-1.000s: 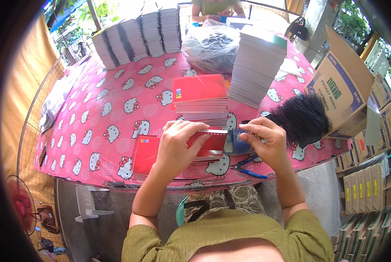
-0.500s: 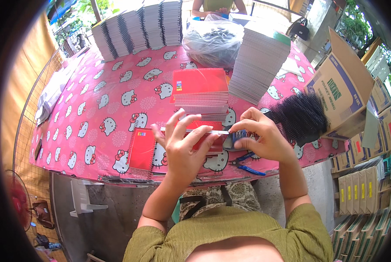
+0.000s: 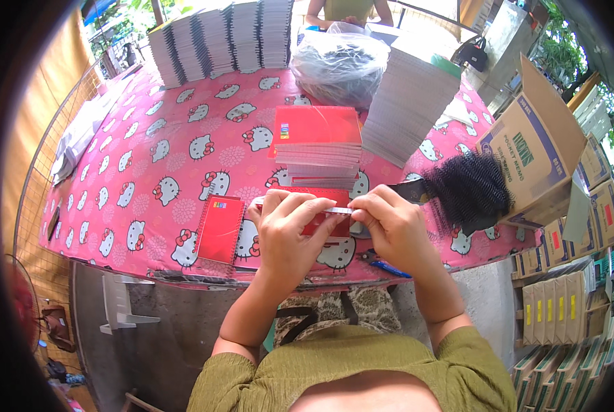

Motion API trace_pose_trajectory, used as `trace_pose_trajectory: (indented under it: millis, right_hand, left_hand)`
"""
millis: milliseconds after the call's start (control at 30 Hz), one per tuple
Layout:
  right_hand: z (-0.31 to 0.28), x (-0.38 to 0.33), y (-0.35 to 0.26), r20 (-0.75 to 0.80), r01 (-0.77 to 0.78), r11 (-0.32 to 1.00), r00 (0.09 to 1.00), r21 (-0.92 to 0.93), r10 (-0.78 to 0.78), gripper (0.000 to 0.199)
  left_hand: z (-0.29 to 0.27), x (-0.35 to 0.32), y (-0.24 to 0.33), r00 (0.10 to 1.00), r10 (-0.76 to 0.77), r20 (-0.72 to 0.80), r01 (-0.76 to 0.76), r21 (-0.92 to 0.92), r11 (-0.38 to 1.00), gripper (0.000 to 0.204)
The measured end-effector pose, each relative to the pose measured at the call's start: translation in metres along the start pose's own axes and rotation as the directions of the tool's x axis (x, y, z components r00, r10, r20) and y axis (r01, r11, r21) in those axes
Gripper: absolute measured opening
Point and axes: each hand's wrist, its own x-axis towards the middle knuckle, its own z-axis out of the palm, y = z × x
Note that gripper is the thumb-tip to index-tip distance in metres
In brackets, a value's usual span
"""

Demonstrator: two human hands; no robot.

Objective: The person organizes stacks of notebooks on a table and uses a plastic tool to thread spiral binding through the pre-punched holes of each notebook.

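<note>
One red notebook [image 3: 219,230] lying left, one blue pliers [image 3: 392,269] near right, one edge-up notebook [image 3: 338,211] clasped by left hand [image 3: 286,226], right hand [image 3: 390,223] narrowly pinching its right end

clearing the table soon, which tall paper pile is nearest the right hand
The pile with green on top, right of the plastic bag; the other tall piles stand left of the bag, farther from the right hand.
</note>
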Motion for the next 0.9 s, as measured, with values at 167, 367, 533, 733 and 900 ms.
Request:
trace_pose_trajectory:
  millis: [167,367,533,733,900]
  right_hand:
    - [0.002,0.0,-0.006,-0.097,-0.054,0.998,0.994,0.013,0.055,0.012]
    - [0.005,0.001,-0.009,-0.116,-0.015,0.999,0.993,0.03,0.018,0.011]
    - [0.015,-0.003,-0.012,-0.185,-0.023,0.999,0.983,-0.038,0.016,0.009]
    - [-0.037,0.002,0.031,-0.04,-0.081,0.996,0.996,-0.043,0.079,0.009]
    - [-0.036,-0.052,0.13,0.526,-0.083,0.926,0.803,-0.368,0.281,0.041]
  left_hand:
    - [0.0,-0.001,0.0,1.0,0.007,0.002,-0.007,-0.003,1.0,0.019]
    - [0.0,-0.002,0.0,1.0,0.026,-0.015,-0.026,-0.006,1.0,0.021]
    - [0.0,-0.004,0.001,0.999,0.035,-0.023,-0.035,-0.021,0.999,0.019]
    - [-0.009,-0.003,-0.003,0.995,0.098,0.011,-0.098,-0.03,0.995,0.02]
    - [-0.004,0.014,-0.012,0.992,0.124,-0.003,-0.124,-0.08,0.989,0.023]
